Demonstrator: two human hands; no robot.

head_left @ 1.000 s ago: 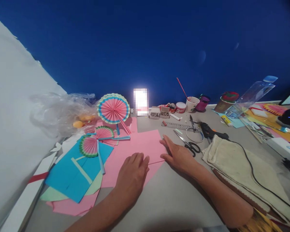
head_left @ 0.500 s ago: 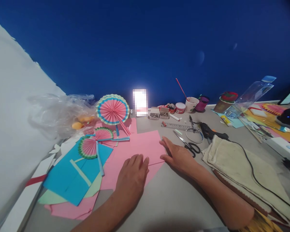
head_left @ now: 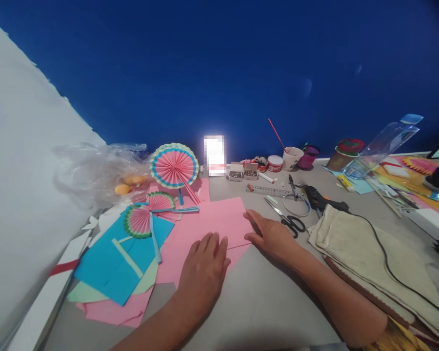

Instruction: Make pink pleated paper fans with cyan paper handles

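Observation:
A folded pink paper sheet (head_left: 212,222) lies on the grey table in front of me. My left hand (head_left: 204,270) rests flat on its near edge, fingers together and stretched out. My right hand (head_left: 270,235) lies flat at the sheet's right edge, fingers extended along the fold. Neither hand holds anything. Black-handled scissors (head_left: 289,220) lie just right of my right hand.
Left of the sheet lie blue paper (head_left: 120,258), two small pleated fans (head_left: 139,220) and a round pink fan (head_left: 173,165). A ruler (head_left: 269,190), staple boxes (head_left: 243,171), cups (head_left: 291,157), a glue gun (head_left: 320,200) and a folded cloth (head_left: 362,248) fill the right side.
Both hands stay flat on the pink sheet. The view shifted slightly; the left hand slid a little nearer along the paper's edge.

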